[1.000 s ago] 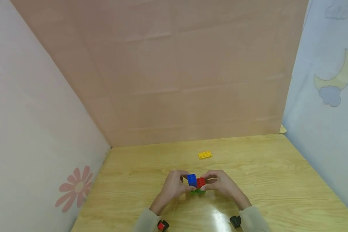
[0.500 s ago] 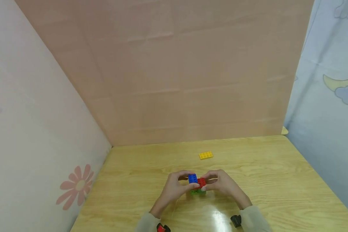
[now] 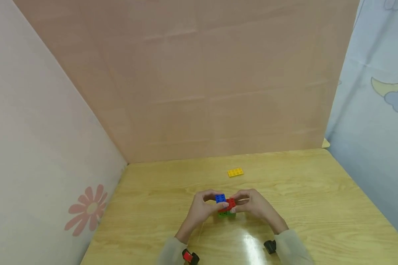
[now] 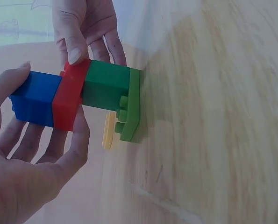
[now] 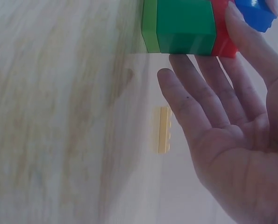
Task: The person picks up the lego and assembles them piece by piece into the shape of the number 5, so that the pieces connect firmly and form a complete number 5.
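Note:
A small stack of toy building bricks stands on the wooden table. Its base is a light green flat brick (image 4: 135, 109), with a dark green brick (image 4: 107, 85) on one end of it. On that sits a red brick (image 4: 69, 95), which juts out to the left, and a blue brick (image 4: 35, 97) is at the top over the jutting part. My left hand (image 3: 200, 209) grips the blue brick between thumb and fingers, its fingers also reaching behind the red one. With thumb and fingers, my right hand (image 3: 257, 207) pinches the other end of the red brick.
A flat yellow brick (image 3: 235, 172) lies on the table (image 3: 152, 191) beyond the hands. Behind the table rises a brown panel (image 3: 199, 92), with pale printed walls on both sides. Black devices (image 3: 270, 246) show beside the sleeves.
The blue brick has gone from tilted to level over the red brick and shifted slightly right. My left thumb has slid right across its front. The right hand holds its place.

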Demonstrator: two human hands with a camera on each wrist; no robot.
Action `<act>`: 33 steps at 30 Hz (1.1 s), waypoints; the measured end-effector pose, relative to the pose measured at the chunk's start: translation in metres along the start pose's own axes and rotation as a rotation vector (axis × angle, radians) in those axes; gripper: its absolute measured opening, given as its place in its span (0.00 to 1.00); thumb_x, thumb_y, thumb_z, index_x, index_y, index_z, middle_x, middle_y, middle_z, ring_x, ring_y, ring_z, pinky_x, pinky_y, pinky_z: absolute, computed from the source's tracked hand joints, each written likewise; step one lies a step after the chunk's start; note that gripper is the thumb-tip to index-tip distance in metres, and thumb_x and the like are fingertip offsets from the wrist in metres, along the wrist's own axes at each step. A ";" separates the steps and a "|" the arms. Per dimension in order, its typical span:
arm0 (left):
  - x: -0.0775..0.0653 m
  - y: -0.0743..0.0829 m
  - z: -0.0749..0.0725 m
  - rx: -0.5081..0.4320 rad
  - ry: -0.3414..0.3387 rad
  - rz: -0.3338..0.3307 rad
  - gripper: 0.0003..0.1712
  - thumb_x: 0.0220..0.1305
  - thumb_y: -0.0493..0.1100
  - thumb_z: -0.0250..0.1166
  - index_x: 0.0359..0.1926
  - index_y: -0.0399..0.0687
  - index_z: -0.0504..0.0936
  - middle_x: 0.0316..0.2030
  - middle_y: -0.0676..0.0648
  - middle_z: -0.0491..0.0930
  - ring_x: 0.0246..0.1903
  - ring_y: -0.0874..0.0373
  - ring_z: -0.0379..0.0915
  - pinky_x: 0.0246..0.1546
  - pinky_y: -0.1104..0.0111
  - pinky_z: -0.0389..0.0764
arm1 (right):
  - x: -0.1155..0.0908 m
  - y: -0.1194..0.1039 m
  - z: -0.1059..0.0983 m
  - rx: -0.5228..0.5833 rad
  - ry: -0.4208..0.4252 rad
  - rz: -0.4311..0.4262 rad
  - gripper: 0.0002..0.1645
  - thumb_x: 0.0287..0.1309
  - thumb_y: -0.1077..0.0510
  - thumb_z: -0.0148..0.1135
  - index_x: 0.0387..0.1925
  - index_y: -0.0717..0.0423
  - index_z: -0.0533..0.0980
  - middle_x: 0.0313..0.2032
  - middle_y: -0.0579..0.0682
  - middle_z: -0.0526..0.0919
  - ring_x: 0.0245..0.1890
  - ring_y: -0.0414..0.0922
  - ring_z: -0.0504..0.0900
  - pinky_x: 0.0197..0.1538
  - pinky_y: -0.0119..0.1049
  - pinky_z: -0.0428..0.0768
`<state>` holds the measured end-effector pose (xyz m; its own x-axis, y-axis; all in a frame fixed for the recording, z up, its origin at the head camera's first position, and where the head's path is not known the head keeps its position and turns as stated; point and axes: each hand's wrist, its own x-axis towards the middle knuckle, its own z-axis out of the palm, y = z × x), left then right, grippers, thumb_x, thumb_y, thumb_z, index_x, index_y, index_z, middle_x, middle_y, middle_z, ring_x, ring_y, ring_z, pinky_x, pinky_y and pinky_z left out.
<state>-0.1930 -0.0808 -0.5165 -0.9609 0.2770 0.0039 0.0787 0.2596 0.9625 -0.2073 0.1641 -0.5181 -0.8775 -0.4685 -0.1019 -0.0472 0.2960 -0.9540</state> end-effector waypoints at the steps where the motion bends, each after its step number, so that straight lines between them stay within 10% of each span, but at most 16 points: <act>1: 0.001 0.000 0.000 -0.008 -0.005 0.002 0.23 0.60 0.54 0.80 0.51 0.47 0.90 0.44 0.52 0.90 0.49 0.57 0.82 0.53 0.58 0.81 | 0.000 0.000 0.000 -0.004 0.000 -0.006 0.21 0.58 0.53 0.79 0.51 0.58 0.85 0.56 0.61 0.86 0.56 0.62 0.87 0.58 0.52 0.88; 24: 0.001 0.005 -0.002 -0.009 -0.018 -0.014 0.24 0.59 0.54 0.80 0.53 0.47 0.90 0.44 0.52 0.90 0.50 0.56 0.81 0.52 0.60 0.81 | 0.000 0.002 0.002 -0.016 0.035 0.018 0.24 0.57 0.50 0.80 0.52 0.57 0.85 0.57 0.60 0.86 0.56 0.61 0.88 0.55 0.48 0.89; 33: 0.005 0.011 -0.014 -0.009 -0.151 -0.020 0.26 0.62 0.53 0.79 0.57 0.49 0.87 0.56 0.45 0.87 0.55 0.49 0.82 0.52 0.66 0.88 | 0.000 0.001 0.005 -0.022 0.031 0.020 0.25 0.57 0.50 0.80 0.52 0.58 0.85 0.56 0.60 0.86 0.55 0.61 0.88 0.56 0.47 0.89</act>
<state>-0.2011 -0.0895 -0.5020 -0.9113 0.4081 -0.0553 0.0570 0.2581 0.9644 -0.2048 0.1608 -0.5205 -0.8927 -0.4366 -0.1117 -0.0398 0.3233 -0.9455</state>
